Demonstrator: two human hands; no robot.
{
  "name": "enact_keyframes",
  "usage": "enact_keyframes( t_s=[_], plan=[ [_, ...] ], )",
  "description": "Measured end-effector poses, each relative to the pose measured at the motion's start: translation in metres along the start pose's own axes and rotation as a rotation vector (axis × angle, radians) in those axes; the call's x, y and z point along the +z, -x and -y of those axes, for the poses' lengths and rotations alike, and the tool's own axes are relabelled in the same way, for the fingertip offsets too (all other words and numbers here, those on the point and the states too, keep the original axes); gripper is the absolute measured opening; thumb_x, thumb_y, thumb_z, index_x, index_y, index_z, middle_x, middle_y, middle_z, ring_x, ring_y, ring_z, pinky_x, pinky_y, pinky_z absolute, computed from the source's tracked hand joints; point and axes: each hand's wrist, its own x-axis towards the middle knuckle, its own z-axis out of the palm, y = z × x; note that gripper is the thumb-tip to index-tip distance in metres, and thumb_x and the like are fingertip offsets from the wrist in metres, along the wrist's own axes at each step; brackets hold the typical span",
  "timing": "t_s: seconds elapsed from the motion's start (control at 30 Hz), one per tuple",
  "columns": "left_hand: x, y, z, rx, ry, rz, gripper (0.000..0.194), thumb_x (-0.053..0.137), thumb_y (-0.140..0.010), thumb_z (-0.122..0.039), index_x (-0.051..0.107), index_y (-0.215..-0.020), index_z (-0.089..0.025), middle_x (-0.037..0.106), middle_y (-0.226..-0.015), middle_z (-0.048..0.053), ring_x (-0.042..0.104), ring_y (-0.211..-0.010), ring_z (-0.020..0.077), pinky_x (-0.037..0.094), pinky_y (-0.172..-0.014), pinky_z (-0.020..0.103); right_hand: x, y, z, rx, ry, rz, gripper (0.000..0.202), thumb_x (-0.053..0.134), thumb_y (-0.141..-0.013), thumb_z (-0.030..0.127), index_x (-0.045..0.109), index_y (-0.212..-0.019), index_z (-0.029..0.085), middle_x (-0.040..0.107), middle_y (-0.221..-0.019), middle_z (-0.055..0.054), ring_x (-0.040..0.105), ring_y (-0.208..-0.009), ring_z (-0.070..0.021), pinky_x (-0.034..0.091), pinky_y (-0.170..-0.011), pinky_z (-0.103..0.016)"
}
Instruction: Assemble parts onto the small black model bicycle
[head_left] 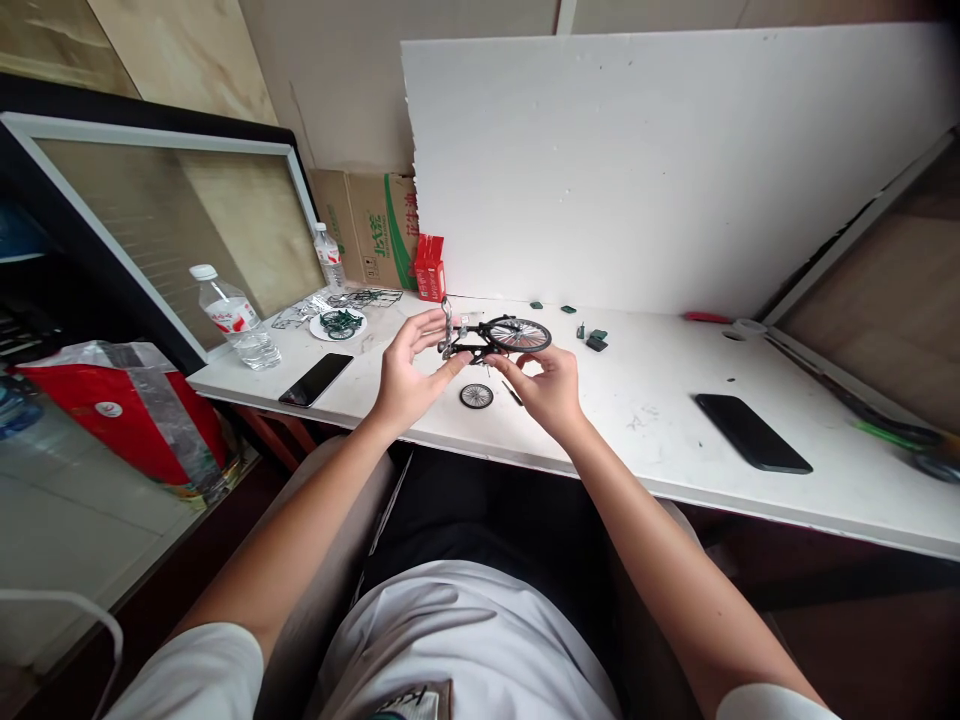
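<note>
Both my hands hold a small black model bicycle (pixel 480 340) above the white table (pixel 615 420). My left hand (pixel 409 375) grips its left end, where the handlebar parts are, with the thumb against the frame. At the other end, my right hand (pixel 551 388) pinches the frame below the one spoked wheel (pixel 519 335) fitted on it. A loose spoked wheel (pixel 476 396) lies flat on the table just under the bicycle. Beside it, a thin dark piece (pixel 512 394) lies close to my right hand's fingers.
Left on the table are a phone (pixel 316 379), a water bottle (pixel 234 318) and a white plate (pixel 338 324) of green parts. Dark green pieces (pixel 597 340) lie behind my right hand. Another black phone (pixel 752 432) is at the right. A white board (pixel 600 170) stands behind.
</note>
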Motion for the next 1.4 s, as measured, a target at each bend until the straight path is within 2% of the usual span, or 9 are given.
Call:
enact_keyframes(
  t_s=[0.07, 0.13, 0.27, 0.37, 0.5, 0.7, 0.83, 1.13, 1.4],
  plan=[
    [-0.001, 0.001, -0.003, -0.036, -0.028, 0.098, 0.067, 0.095, -0.076, -0.041, 0.072, -0.135, -0.020, 0.078, -0.131, 0.014, 0.076, -0.120, 0.0315, 0.059, -0.110, 0.044, -0.001, 0.000, 0.000, -0.038, -0.006, 0.035, 0.033, 0.082, -0.091, 0.057, 0.084, -0.093, 0.024, 0.083, -0.096, -0.008, 0.076, -0.085, -0.0244, 0.062, -0.071, -0.036],
    [-0.003, 0.003, -0.003, -0.078, -0.074, 0.177, 0.058, 0.096, -0.074, -0.045, 0.079, -0.123, -0.018, 0.082, -0.119, 0.013, 0.079, -0.111, 0.0318, 0.062, -0.103, 0.042, -0.001, 0.001, 0.001, -0.048, -0.024, 0.080, 0.029, 0.083, -0.091, 0.054, 0.084, -0.091, 0.024, 0.083, -0.093, -0.006, 0.077, -0.084, -0.0233, 0.062, -0.070, -0.034],
    [-0.004, 0.006, -0.003, -0.169, -0.052, 0.227, 0.044, 0.096, -0.073, -0.048, 0.084, -0.103, -0.017, 0.085, -0.104, 0.012, 0.081, -0.099, 0.0326, 0.065, -0.093, 0.042, -0.001, 0.005, 0.003, -0.016, -0.073, 0.135, 0.024, 0.082, -0.093, 0.050, 0.084, -0.099, 0.026, 0.084, -0.097, -0.005, 0.080, -0.088, -0.0237, 0.063, -0.072, -0.033],
    [-0.003, 0.006, -0.004, -0.211, 0.043, 0.196, 0.045, 0.098, -0.070, -0.046, 0.085, -0.101, -0.016, 0.085, -0.102, 0.012, 0.081, -0.095, 0.0321, 0.065, -0.092, 0.043, -0.001, 0.007, 0.004, 0.021, -0.116, 0.140, 0.023, 0.081, -0.094, 0.047, 0.086, -0.105, 0.028, 0.084, -0.098, -0.005, 0.080, -0.089, -0.0239, 0.063, -0.072, -0.034],
    [-0.001, 0.006, -0.003, -0.196, 0.116, 0.145, 0.038, 0.096, -0.073, -0.043, 0.086, -0.098, -0.017, 0.085, -0.104, 0.012, 0.081, -0.096, 0.0309, 0.066, -0.090, 0.042, 0.001, 0.006, 0.004, 0.081, -0.192, 0.150, 0.025, 0.079, -0.096, 0.049, 0.088, -0.107, 0.028, 0.083, -0.100, -0.007, 0.078, -0.087, -0.0237, 0.062, -0.067, -0.034],
    [0.003, 0.009, -0.002, -0.227, 0.162, 0.097, 0.036, 0.097, -0.072, -0.041, 0.081, -0.092, -0.015, 0.084, -0.098, 0.012, 0.081, -0.092, 0.0291, 0.065, -0.086, 0.039, 0.001, 0.003, 0.009, 0.047, -0.215, 0.153, 0.024, 0.078, -0.097, 0.047, 0.086, -0.106, 0.027, 0.078, -0.102, -0.008, 0.073, -0.095, -0.0226, 0.059, -0.064, -0.031],
    [0.004, 0.009, -0.004, -0.236, 0.188, 0.016, 0.040, 0.100, -0.069, -0.038, 0.076, -0.092, -0.016, 0.082, -0.093, 0.009, 0.081, -0.091, 0.0257, 0.064, -0.082, 0.034, 0.004, 0.004, 0.012, 0.087, -0.197, 0.133, 0.027, 0.076, -0.098, 0.050, 0.085, -0.107, 0.026, 0.079, -0.106, -0.008, 0.073, -0.096, -0.0227, 0.060, -0.066, -0.032],
    [0.006, 0.010, -0.005, -0.204, 0.186, 0.032, 0.038, 0.099, -0.071, -0.040, 0.078, -0.091, -0.016, 0.082, -0.094, 0.009, 0.079, -0.090, 0.0241, 0.064, -0.085, 0.035, 0.006, 0.007, 0.012, 0.162, -0.219, 0.110, 0.033, 0.078, -0.095, 0.055, 0.085, -0.107, 0.025, 0.080, -0.107, -0.009, 0.075, -0.095, -0.0234, 0.061, -0.069, -0.033],
    [0.007, 0.009, -0.003, -0.288, 0.219, 0.023, 0.040, 0.100, -0.066, -0.042, 0.079, -0.087, -0.015, 0.081, -0.089, 0.009, 0.078, -0.085, 0.0222, 0.063, -0.081, 0.034, 0.010, 0.006, 0.010, 0.177, -0.231, 0.107, 0.032, 0.079, -0.093, 0.055, 0.085, -0.102, 0.025, 0.079, -0.104, -0.008, 0.073, -0.097, -0.0230, 0.059, -0.067, -0.031]
  ],
)
